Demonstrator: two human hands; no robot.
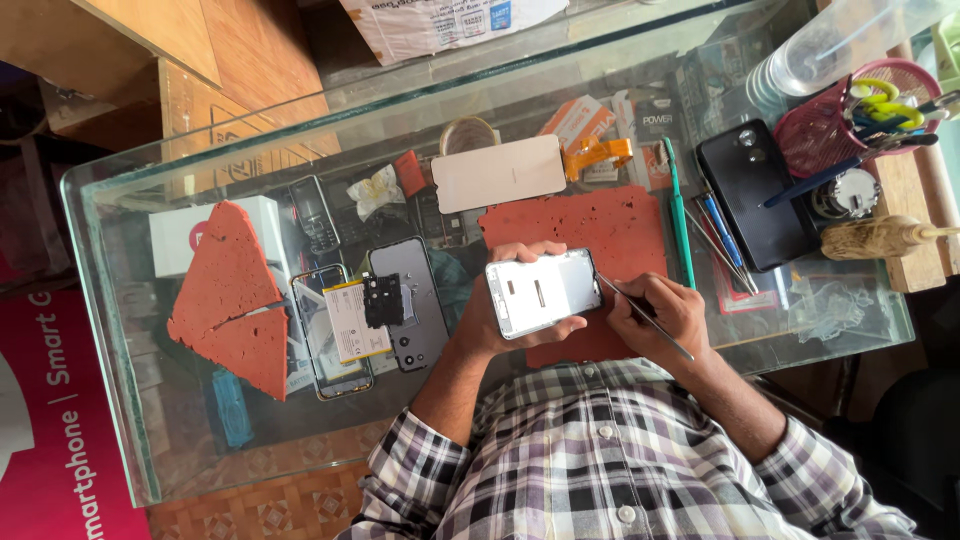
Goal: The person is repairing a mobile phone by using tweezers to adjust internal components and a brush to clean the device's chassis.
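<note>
My left hand [487, 322] grips a white phone housing [541, 293] by its left side and holds it flat over a red foam mat [612, 232] on the glass counter [110, 330]. My right hand [665, 312] pinches a thin metal tool [646, 317] like a pen. The tool's tip touches the right edge of the housing. Both plaid sleeves are rolled up at the forearms.
An opened phone with a yellow-labelled battery [344, 326] and a grey back cover [411, 300] lie to the left, beside red foam wedges [231, 300]. A beige back panel [498, 172] lies behind. A green toothbrush [680, 222], black phone [752, 192] and pink tool basket [845, 118] stand right.
</note>
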